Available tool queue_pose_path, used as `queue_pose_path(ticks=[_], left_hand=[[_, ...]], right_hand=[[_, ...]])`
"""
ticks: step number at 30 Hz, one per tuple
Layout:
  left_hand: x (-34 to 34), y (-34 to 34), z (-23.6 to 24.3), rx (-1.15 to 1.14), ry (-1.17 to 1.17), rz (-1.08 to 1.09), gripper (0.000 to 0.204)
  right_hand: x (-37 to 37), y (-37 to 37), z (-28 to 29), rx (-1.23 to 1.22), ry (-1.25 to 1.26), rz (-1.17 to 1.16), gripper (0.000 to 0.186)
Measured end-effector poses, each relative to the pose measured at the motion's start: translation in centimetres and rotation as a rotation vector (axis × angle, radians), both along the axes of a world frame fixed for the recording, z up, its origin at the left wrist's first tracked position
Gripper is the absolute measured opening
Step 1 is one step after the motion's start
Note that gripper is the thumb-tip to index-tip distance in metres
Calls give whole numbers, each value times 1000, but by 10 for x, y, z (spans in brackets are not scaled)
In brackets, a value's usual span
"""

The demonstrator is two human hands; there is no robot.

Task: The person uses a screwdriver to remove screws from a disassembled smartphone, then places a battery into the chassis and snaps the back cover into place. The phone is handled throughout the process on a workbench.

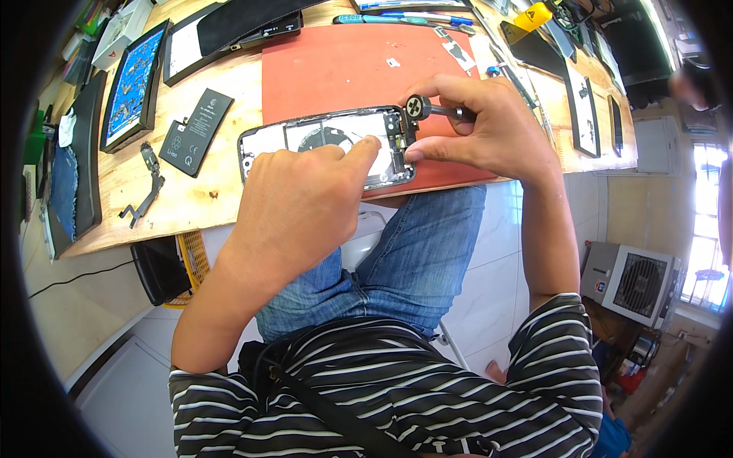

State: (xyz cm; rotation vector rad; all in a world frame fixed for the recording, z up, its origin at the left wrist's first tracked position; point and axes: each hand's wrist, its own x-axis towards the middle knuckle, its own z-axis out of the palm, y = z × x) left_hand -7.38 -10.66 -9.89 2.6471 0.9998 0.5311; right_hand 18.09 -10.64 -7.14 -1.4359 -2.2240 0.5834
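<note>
An opened phone housing, dark-rimmed with a white inside and a dark ring, lies at the near edge of the red mat. My left hand is curled over its near side, index fingertip against the inside; the thumb is hidden. At the housing's right end, my right hand keeps a small screwdriver with a round dark cap between its fingers. The right thumb touches small parts at that end. A black phone battery lies to the left, beside a thin flex cable part.
The red mat covers the middle of the wooden table. A blue tray of tiny parts stands at the left. Pens and a metal bracket lie at the back. A yellow-topped item is farther right.
</note>
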Motion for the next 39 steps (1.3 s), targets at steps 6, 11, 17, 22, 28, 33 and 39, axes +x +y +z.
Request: queue_pose_path(ticks=[6,11,17,22,28,33,39], left_hand=[[-2,-2,1,-48,72,6,31],[-1,-3,3,-58,72,9,30],[1,-1,5,-53,73,8,28],[3,1,7,-75,95,15,26],[10,4,7,-100,56,34,26],[17,5,6,-100,-2,71,30],[17,7,3,-46,-56,61,29]], right_hand=[[-5,4,-7,25,3,46,49],[-8,5,-11,12,29,59,49],[-7,2,-8,-11,-4,38,49],[-6,-8,-4,13,38,-43,43],[-4,-32,-11,14,89,-154,31],[-10,-48,-25,4,153,-135,41],[-11,-55,-29,-10,149,-116,51]])
